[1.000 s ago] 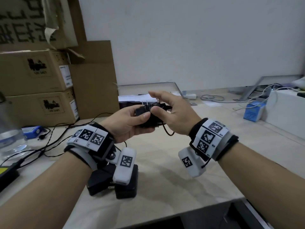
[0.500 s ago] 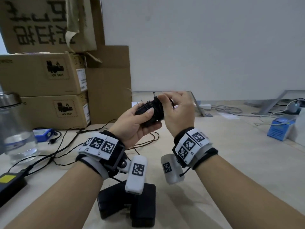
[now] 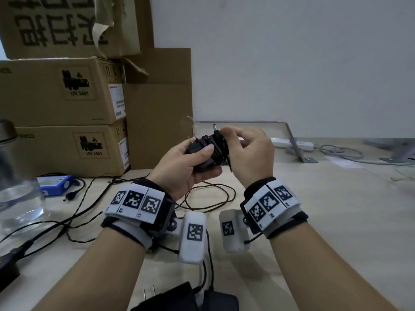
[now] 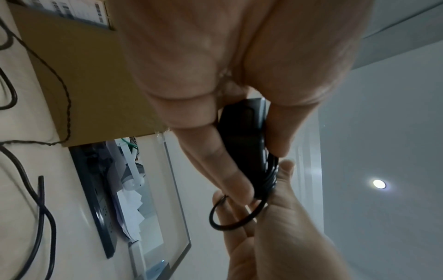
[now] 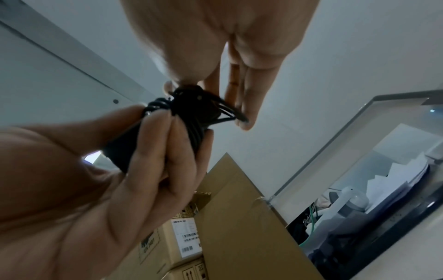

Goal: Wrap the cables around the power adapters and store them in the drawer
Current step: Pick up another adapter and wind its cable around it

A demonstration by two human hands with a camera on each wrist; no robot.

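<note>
A small black power adapter [image 3: 203, 153] with its thin black cable [image 3: 216, 144] wound round it is held in the air above the desk. My left hand [image 3: 186, 162] grips the adapter body, thumb on top [image 4: 239, 132]. My right hand [image 3: 247, 151] pinches the cable end, whose barrel plug [image 3: 215, 127] sticks up by the fingers. In the right wrist view the cable loops [image 5: 223, 111] pass under my right fingers [image 5: 242, 106]. A small loose loop [image 4: 230, 217] hangs below. Two more black adapters [image 3: 190, 299] lie at the near desk edge.
Stacked cardboard boxes [image 3: 62, 104] fill the back left. A glass jar [image 3: 15, 182], a blue pack [image 3: 56, 184] and loose black cables [image 3: 67, 221] lie on the left of the desk [image 3: 336, 209]. A clear-lidded tray [image 5: 359, 208] of papers stands behind. A white power strip [image 3: 292, 143] lies at the right.
Both hands have risen and come closer together. More cable is now wound on the adapter, and its plug end has come up into my right fingers. The head view has shifted left.
</note>
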